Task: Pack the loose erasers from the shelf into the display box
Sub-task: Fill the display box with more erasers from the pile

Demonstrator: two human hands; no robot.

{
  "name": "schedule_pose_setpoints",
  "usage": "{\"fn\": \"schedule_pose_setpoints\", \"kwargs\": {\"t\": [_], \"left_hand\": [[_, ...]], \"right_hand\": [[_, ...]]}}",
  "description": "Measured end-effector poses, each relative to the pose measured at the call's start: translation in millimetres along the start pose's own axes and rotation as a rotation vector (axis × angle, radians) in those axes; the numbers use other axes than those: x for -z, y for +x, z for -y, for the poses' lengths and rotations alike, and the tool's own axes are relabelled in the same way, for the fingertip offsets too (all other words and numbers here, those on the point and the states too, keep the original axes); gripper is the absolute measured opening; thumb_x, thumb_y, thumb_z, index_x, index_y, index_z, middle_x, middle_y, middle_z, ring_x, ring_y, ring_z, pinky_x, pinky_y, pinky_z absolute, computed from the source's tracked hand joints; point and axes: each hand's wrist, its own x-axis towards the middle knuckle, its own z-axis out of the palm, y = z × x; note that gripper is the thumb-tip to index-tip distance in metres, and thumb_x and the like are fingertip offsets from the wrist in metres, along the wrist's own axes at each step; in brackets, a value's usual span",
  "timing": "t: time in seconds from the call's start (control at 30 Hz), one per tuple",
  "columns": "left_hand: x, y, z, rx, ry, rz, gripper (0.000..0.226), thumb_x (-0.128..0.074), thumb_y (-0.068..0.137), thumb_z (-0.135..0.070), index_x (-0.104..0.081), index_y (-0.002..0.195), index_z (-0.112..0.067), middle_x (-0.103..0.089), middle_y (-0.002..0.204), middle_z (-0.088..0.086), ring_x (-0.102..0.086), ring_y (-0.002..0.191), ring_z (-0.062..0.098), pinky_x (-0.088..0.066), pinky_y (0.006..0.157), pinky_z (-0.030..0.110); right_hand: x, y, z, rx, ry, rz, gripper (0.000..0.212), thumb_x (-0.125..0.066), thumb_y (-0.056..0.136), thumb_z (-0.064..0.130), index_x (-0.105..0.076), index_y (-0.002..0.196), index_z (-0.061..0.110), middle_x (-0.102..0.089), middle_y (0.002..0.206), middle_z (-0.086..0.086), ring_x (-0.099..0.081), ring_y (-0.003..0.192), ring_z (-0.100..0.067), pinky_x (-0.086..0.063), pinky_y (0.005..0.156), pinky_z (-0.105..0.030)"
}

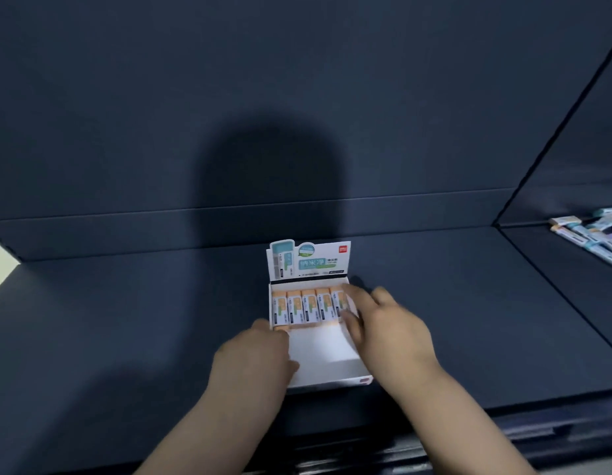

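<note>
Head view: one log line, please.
display box: back row filled; left hand: grips left wall; right hand: touches rightmost eraser; loose erasers: far right

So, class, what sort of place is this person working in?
Most likely a stationery shop's shelving, or its stockroom: a dark, divided shelf, a retail display box with a printed header card and a row of orange erasers, and loose erasers heaped in the next bay.

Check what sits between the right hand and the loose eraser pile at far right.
Head view: only bare dark shelf between the right hand and the loose erasers, crossed by one panel seam.
</note>
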Motion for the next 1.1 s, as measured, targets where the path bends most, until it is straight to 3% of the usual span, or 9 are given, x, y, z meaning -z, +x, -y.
{"fn": "schedule_pose_setpoints", "kwargs": {"t": [0.27, 0.4, 0.47, 0.53, 0.67, 0.77, 0.87, 1.03, 1.1], "left_hand": [[27, 2, -92, -0.027, 0.108, -0.347, 0.041, -0.034, 0.096, -0.049, -0.045, 0.130, -0.029, -0.053, 0.117, -0.002, -0.054, 0.104, 0.021, -0.032, 0.070, 0.030], [14, 10, -168, -0.125, 0.058, -0.326, 0.035, -0.080, 0.062, -0.044, -0.073, 0.087, -0.020, -0.062, 0.069, 0.003, -0.060, 0.059, 0.025, -0.042, 0.050, 0.032], [-2, 15, -199, -0.143, 0.061, -0.347, 0.036, -0.084, 0.055, -0.043, -0.074, 0.080, -0.020, -0.061, 0.062, 0.003, -0.059, 0.053, 0.025, -0.044, 0.049, 0.034], [-5, 14, -231, -0.126, 0.052, -0.336, 0.040, -0.080, 0.062, -0.046, -0.073, 0.092, -0.020, -0.064, 0.072, 0.004, -0.062, 0.064, 0.027, -0.046, 0.057, 0.038], [-14, 9, -271, -0.050, 0.133, -0.297, 0.046, -0.035, 0.097, -0.046, -0.040, 0.137, -0.024, -0.054, 0.122, 0.003, -0.050, 0.112, 0.027, -0.034, 0.090, 0.039], [-15, 9, -287, -0.089, 0.085, -0.224, 0.040, -0.069, 0.075, -0.049, -0.069, 0.106, -0.023, -0.067, 0.086, 0.003, -0.063, 0.078, 0.025, -0.046, 0.067, 0.038], [-27, 23, -294, -0.126, 0.062, -0.241, 0.036, -0.085, 0.051, -0.044, -0.075, 0.077, -0.021, -0.062, 0.061, 0.001, -0.059, 0.054, 0.024, -0.044, 0.050, 0.033], [-12, 39, -307, -0.182, 0.087, -0.271, 0.038, -0.050, 0.090, -0.047, -0.057, 0.123, -0.028, -0.062, 0.108, 0.001, -0.059, 0.097, 0.024, -0.041, 0.081, 0.036], [-4, 48, -311, -0.224, 0.069, -0.234, 0.034, -0.068, 0.077, -0.045, -0.070, 0.104, -0.026, -0.065, 0.086, 0.000, -0.063, 0.075, 0.022, -0.045, 0.066, 0.035]], "right_hand": [[51, -22, -82, 0.069, 0.017, -0.012, 0.048, -0.030, 0.096, 0.051, -0.023, 0.143, 0.040, -0.046, 0.131, 0.010, -0.052, 0.113, -0.013, -0.045, 0.082, -0.027], [73, -41, -147, 0.111, -0.125, 0.068, 0.045, -0.029, 0.096, 0.052, -0.033, 0.139, 0.037, -0.048, 0.129, 0.011, -0.048, 0.118, -0.011, -0.044, 0.082, -0.025], [79, -50, -178, 0.122, -0.200, 0.111, 0.046, -0.029, 0.097, 0.052, -0.033, 0.139, 0.035, -0.049, 0.128, 0.009, -0.047, 0.119, -0.013, -0.044, 0.082, -0.027], [85, -56, -205, 0.132, -0.249, 0.159, 0.048, -0.030, 0.096, 0.053, -0.034, 0.139, 0.032, -0.050, 0.127, 0.006, -0.046, 0.119, -0.016, -0.045, 0.082, -0.028], [94, -62, -243, 0.129, -0.284, 0.241, 0.047, -0.034, 0.095, 0.052, -0.037, 0.136, 0.029, -0.050, 0.126, 0.001, -0.045, 0.119, -0.020, -0.044, 0.085, -0.031], [102, -65, -259, 0.107, -0.276, 0.266, 0.047, -0.036, 0.095, 0.052, -0.038, 0.134, 0.028, -0.049, 0.126, 0.000, -0.044, 0.119, -0.021, -0.044, 0.086, -0.033], [109, -63, -269, 0.077, -0.271, 0.260, 0.047, -0.037, 0.094, 0.052, -0.038, 0.134, 0.028, -0.048, 0.128, -0.001, -0.042, 0.121, -0.022, -0.044, 0.087, -0.034], [123, -60, -286, -0.012, -0.212, 0.176, 0.049, -0.037, 0.093, 0.054, -0.035, 0.137, 0.032, -0.048, 0.129, 0.002, -0.042, 0.124, -0.020, -0.045, 0.088, -0.032], [128, -59, -295, -0.031, -0.163, 0.133, 0.049, -0.038, 0.093, 0.053, -0.035, 0.138, 0.034, -0.048, 0.128, 0.004, -0.043, 0.123, -0.018, -0.045, 0.088, -0.031]]}}
